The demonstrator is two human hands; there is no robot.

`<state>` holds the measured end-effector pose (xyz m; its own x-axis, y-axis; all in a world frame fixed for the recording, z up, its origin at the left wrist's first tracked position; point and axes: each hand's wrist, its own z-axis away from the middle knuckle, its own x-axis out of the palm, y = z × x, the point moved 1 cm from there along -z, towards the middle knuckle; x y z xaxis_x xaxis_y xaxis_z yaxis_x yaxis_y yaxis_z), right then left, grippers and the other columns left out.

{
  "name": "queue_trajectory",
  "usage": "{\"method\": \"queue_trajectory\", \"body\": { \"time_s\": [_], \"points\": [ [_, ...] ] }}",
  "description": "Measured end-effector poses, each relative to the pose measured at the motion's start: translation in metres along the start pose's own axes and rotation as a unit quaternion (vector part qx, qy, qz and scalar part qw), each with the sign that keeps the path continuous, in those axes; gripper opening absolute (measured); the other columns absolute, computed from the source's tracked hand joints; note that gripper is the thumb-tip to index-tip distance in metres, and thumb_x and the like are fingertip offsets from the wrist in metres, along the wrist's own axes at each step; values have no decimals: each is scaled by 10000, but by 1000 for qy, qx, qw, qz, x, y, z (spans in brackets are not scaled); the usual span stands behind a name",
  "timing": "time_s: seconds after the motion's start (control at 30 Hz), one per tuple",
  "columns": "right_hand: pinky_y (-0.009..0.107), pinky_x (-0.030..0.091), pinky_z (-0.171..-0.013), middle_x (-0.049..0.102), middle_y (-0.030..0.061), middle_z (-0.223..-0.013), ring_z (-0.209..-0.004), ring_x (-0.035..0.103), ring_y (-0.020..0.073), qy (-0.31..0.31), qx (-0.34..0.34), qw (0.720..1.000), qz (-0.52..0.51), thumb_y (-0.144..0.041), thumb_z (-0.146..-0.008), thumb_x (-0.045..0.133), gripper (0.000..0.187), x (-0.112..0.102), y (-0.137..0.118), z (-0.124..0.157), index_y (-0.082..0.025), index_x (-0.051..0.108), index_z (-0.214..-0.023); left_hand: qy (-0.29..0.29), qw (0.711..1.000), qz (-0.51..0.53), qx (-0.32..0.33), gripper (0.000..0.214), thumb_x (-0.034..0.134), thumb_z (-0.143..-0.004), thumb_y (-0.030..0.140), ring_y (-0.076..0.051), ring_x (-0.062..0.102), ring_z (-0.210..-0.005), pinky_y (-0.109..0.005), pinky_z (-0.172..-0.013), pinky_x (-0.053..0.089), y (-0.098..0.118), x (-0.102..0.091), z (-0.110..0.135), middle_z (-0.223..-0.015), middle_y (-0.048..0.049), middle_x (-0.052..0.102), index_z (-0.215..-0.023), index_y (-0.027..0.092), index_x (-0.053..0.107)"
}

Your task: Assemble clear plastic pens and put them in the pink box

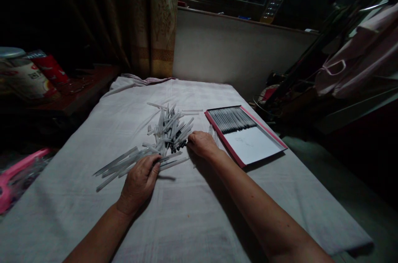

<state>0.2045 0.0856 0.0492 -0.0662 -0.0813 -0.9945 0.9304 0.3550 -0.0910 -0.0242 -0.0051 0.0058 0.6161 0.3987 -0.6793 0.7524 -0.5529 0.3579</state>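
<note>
A loose heap of slim clear pens (169, 126), several with black ends, lies mid-table on the white cloth. My left hand (141, 176) is at the heap's near left side, its fingers closed round a pen (174, 163) that sticks out to the right past the thumb. More pens (116, 165) lie fanned out to the left, beside and behind that hand. At the heap's right edge, close to the black ends, my right hand (202, 143) has its fingertips pinched together; what they hold is hidden. To its right, a shallow red-edged box (228, 145) holds a neat row of similar pens in its far half.
The cloth-covered table (186, 221) slopes off at its right edge. A dark side table (90, 89) with a jar (27, 76) stands at left, above a pink plastic object (21, 172). A curtain (155, 27) and a window sill with a bottle (276, 2) are behind.
</note>
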Motion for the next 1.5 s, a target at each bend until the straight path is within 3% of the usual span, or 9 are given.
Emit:
{"method": "queue_trajectory", "body": {
  "time_s": [0.1, 0.17, 0.3, 0.4, 0.53, 0.87, 1.13, 1.3, 1.5],
  "points": [
    [306, 480, -783, 751, 93, -957, -895, 686, 223, 47, 28, 992, -116, -223, -863, 598, 159, 4, 7, 9, -190, 725, -953, 4, 1000, 11, 4, 198, 477, -979, 246, -209, 707, -915, -330, -822, 569, 1, -1, -1, -991, -68, 741, -1105, 199, 622],
    [296, 487, -748, 747, 56, -866, -805, 677, 190, 100, 48, 955, -274, -212, -828, 615, 142, 9, 9, 23, -191, 712, -930, 4, 1000, 17, 13, 212, 480, -977, 235, -208, 705, -931, -329, -831, 567, 3, -2, -1, -1009, -70, 742, -1134, 199, 619],
    [257, 499, -609, 745, 49, -840, -694, 663, 151, 124, 84, 785, -601, -326, -812, 623, 243, 26, -3, 56, -182, 689, -997, -17, 999, 17, 25, 224, 474, -980, 241, -210, 707, -924, -339, -824, 569, 6, -1, -1, -1007, -71, 745, -1144, 208, 623],
    [195, 410, -450, 734, 46, -790, -580, 622, 122, 100, 132, 669, -724, -446, -741, 726, 305, 38, -19, 71, -184, 655, -881, -45, 999, 20, 20, 234, 486, -972, 256, -219, 709, -927, -355, -829, 569, 8, -1, 0, -1008, -75, 747, -1147, 213, 636],
    [162, 317, -405, 629, -27, -588, -459, 484, 68, 99, 156, 604, -775, -501, -663, 802, 391, 43, -31, 72, -194, 572, -740, -54, 998, 22, 30, 225, 498, -968, 247, -218, 710, -902, -345, -802, 569, 10, -2, -2, -987, -75, 748, -1143, 210, 635],
    [187, 355, -464, 654, -17, -680, -501, 512, 77, 52, 149, 571, -806, -406, -665, 796, 326, 43, -33, 73, -204, 603, -832, -81, 996, 25, 29, 205, 542, -961, 243, -207, 693, -898, -321, -805, 544, 12, -1, -3, -989, -70, 738, -1139, 197, 634],
    [257, 458, -609, 687, 7, -740, -668, 606, 141, 111, 115, 667, -727, -344, -742, 728, 195, 43, -30, 77, -205, 688, -873, -86, 995, 31, 28, 216, 547, -957, 250, -212, 695, -897, -328, -801, 548, 12, -1, -3, -993, -70, 743, -1141, 207, 652],
    [266, 463, -611, 691, 5, -719, -646, 601, 140, 119, 116, 684, -710, -365, -766, 708, 182, 45, -28, 78, -207, 700, -858, -88, 995, 40, 21, 233, 541, -956, 259, -216, 702, -904, -339, -814, 558, 13, -1, -3, -987, -68, 750, -1150, 215, 662],
    [249, 444, -549, 703, 17, -736, -591, 572, 123, 98, 126, 643, -749, -389, -718, 769, 244, 46, -28, 77, -205, 719, -870, -93, 995, 42, 10, 244, 526, -957, 275, -212, 708, -890, -335, -806, 565, 14, -2, -4, -976, -62, 755, -1147, 222, 671]
  ]
}}
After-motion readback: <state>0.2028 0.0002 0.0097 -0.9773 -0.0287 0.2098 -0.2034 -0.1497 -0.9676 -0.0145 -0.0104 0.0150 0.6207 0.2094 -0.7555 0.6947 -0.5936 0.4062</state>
